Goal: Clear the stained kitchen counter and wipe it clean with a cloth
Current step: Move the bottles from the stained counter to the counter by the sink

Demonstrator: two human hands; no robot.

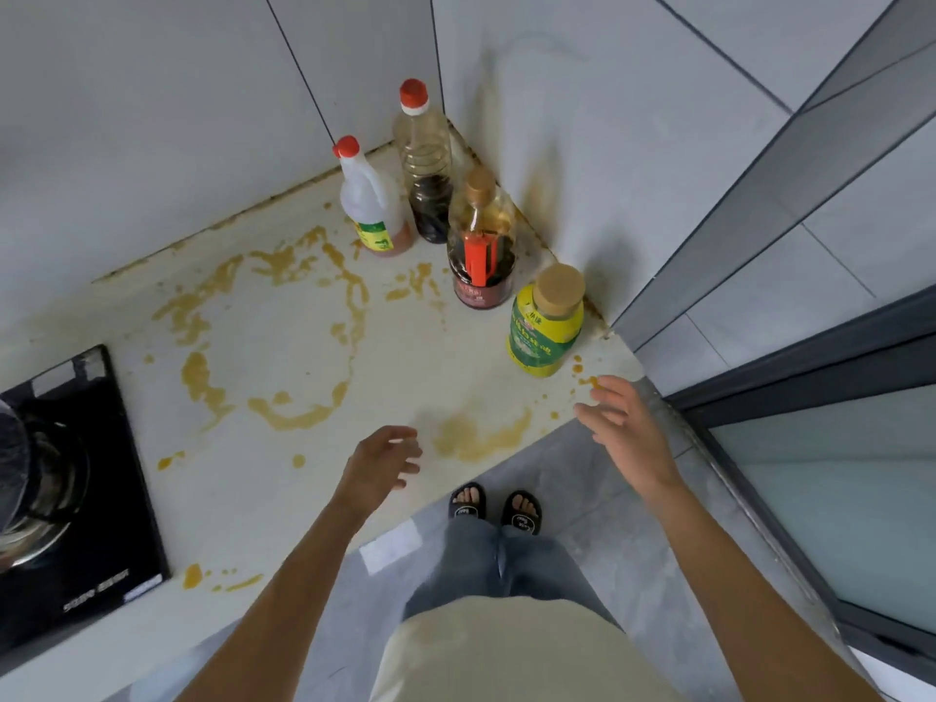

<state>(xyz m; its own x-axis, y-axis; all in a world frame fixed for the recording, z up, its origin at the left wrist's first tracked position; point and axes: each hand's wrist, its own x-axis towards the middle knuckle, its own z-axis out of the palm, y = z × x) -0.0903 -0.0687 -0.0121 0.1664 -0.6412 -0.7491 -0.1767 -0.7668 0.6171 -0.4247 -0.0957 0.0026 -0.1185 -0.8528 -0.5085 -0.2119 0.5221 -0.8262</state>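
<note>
Both hands hover empty with fingers loosely spread: left hand (385, 461) over the counter (283, 478), right hand (625, 428) at its front corner. Yellow-brown stains (314, 412) ring the counter at eleven o'clock. Black stove (101, 549) sits at nine. Ahead, toward one o'clock, four bottles block the corner: yellow-labelled bottle (544, 326), dark-sauce bottle (481, 245), white bottle (372, 205), tall red-capped bottle (424, 164). Labels unreadable.

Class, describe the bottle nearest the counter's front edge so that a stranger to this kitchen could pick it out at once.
Find the stained counter and follow the right-hand wall forward from the corner. The last of the four bottles there is the yellow-green bottle. It alone has a yellow-green label and a broad tan cap.
</note>
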